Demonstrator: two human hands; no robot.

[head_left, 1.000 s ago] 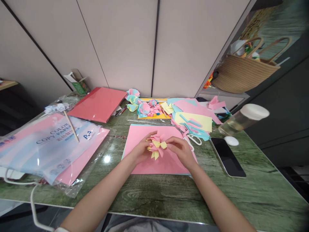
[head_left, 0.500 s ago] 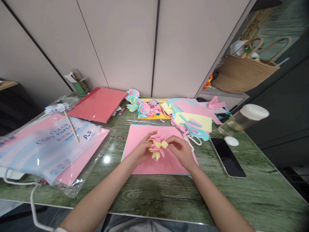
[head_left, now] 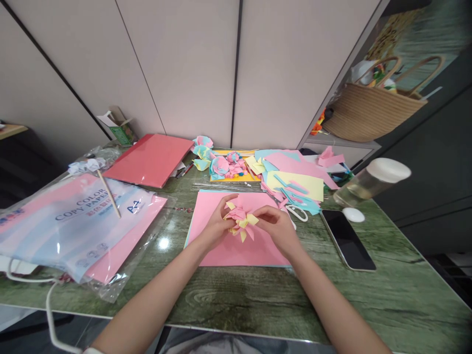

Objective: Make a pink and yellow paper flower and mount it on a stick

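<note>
A pink and yellow paper flower (head_left: 241, 217) with pointed petals is held between my two hands, over a stack of pink paper (head_left: 236, 253) on the table. My left hand (head_left: 218, 221) is closed around its left side, thumb in front and fingers behind. On the other side, my right hand (head_left: 276, 226) pinches a yellow petal tip between thumb and forefinger. The underside of the flower is hidden. White-handled scissors (head_left: 298, 212) lie just beyond my right hand, partly under paper scraps (head_left: 300, 199).
Finished paper flowers (head_left: 221, 167) and thin wires (head_left: 221, 187) lie behind the stack. At right are a phone (head_left: 348, 241), a white lid (head_left: 353, 215) and a lidded bottle (head_left: 368, 182). A red folder (head_left: 149, 160) and a bagged copy-paper pack (head_left: 81, 221) occupy the left.
The flower has turned slightly in my hands, so its petals face a different way. My right hand stays at the petal on its right side, with only small finger shifts.
</note>
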